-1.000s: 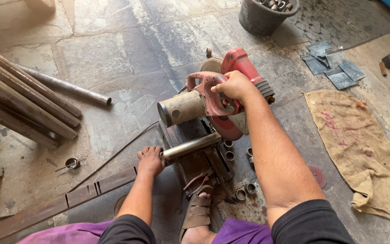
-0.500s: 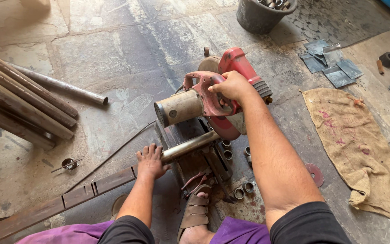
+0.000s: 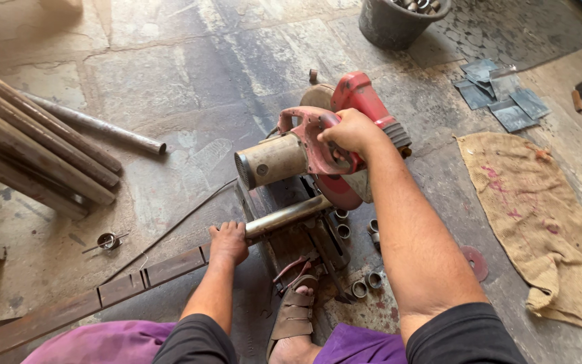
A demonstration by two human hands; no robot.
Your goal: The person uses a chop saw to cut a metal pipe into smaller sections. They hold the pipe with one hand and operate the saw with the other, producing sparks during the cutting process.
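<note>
Red saw (image 3: pixel 335 145) in mid frame: your right hand (image 3: pixel 351 131) grips its handle tight, your left hand (image 3: pixel 229 243) holds the metal pipe (image 3: pixel 284 216). You're cutting; press down slowly.

r hand (image 3: pixel 353 132) grips saw (image 3: pixel 318 152)

The red chop saw (image 3: pixel 325 145) sits on the stone floor, its head tipped down, the worn grey motor housing jutting out to the left and the red guard arched over a dusty red cutting disc. The right hand (image 3: pixel 351 131) is wrapped around its pink-red handle. Under the disc lies a metal pipe (image 3: pixel 284 216), shiny grey and slanting from lower left up to the right across the saw's dark base, and the left hand (image 3: pixel 229 243) grips its near end.
</note>
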